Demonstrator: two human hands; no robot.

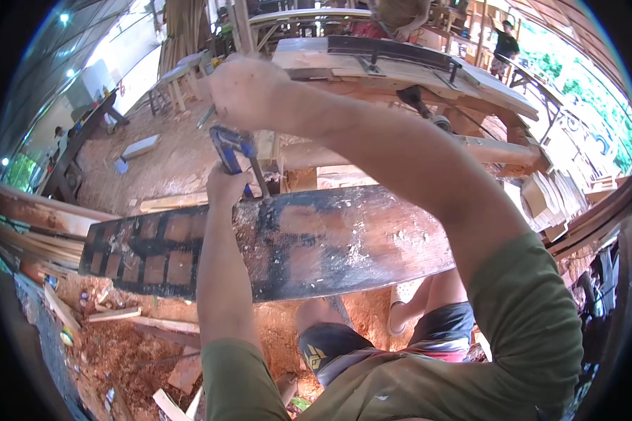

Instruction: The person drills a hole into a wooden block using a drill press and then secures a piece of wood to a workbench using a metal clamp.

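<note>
My left hand (226, 186) is wrapped round the body of a blue clamp (233, 144), which stands at the far edge of a long worn board (316, 238). The clamp's metal bar reaches down to the board's surface. Above the clamp my right hand (240, 92) is raised in a closed fist, my forearm crossing over from the right. What it holds is hidden, though a thin rod (206, 116) shows just below it. Black patches in a grid mark the board's left part, and pale flecks cover its right part. My legs are below its near edge.
Beyond the board stands a wooden workbench (470, 91) with a dark metal rail on it. Offcuts (116, 314) and sawdust litter the ground at left. Stacked timber (35, 238) lies at far left, more planks (548, 200) at right. Other people (505, 48) are in the background.
</note>
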